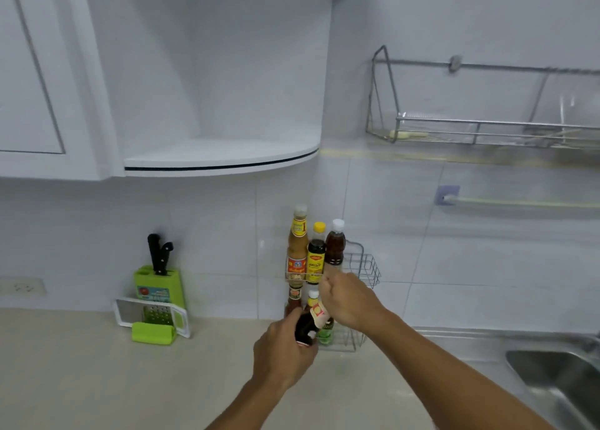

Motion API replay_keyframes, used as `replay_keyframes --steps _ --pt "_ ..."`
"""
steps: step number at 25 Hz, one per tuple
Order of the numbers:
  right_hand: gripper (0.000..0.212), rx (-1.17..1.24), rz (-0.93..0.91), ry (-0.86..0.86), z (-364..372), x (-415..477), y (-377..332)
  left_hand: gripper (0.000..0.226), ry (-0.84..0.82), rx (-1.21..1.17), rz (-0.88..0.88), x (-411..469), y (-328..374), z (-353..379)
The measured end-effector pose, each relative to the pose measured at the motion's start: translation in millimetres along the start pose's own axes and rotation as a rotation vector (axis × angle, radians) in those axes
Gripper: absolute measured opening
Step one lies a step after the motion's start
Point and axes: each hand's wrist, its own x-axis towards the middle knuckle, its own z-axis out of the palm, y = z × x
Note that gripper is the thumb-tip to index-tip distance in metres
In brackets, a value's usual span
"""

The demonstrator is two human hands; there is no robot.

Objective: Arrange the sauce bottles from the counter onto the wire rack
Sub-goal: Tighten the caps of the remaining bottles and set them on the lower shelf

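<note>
Two-tier wire rack (367,269) sits against the tiled wall at centre frame, standing on the table (97,371). Upper tier holds three bottles: orange-sauce bottle (298,247) at left, yellow-capped bottle (316,256) in the middle, brown bottle with white cap (335,246) at right. Right hand (347,299) is closed around the lower part of that brown bottle, apparently seating it. Left hand (285,345) is closed on a dark bottle (306,324), tilted, held at the front of the lower tier. Lower tier already carries a red-labelled bottle (294,298) and a green bottle (326,329), both largely covered. Risks, as judged: the dark bottle goes in at an angle and could knock its neighbours, since the lower tier looks crowded; letting go of the brown bottle before its base settles could tip it against the yellow-capped one; the forearms cross closely, so either could nudge the other's bottle. Hidden or unclear: brown bottle's base behind the right hand; floor of the lower tier; whether the dark bottle touches the rack; labels blurred. No loose bottles visible on the table.
</note>
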Motion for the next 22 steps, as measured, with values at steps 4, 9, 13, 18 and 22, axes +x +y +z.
replay_keyframes --steps 4,9,13,18,22 --pt "0.026 0.191 -0.162 -0.2 -27 8 29 0.035 -0.599 -0.69 -0.089 19 15 -1" --pt "0.026 -0.046 -0.102 -0.037 -26 31 48 0.044 -0.411 -0.527 -0.103 40 35 24" --pt "0.033 -0.009 0.16 0.01 -22 47 55 0.053 0.079 -0.024 -0.031 48 47 42" --pt "0.029 0.544 0.242 -0.174 -30 54 54 0.058 -0.296 -0.484 -0.093 70 35 31" --pt "0.034 0.495 0.252 -0.292 -18 50 58 0.057 -0.344 -0.541 -0.055 83 32 32"
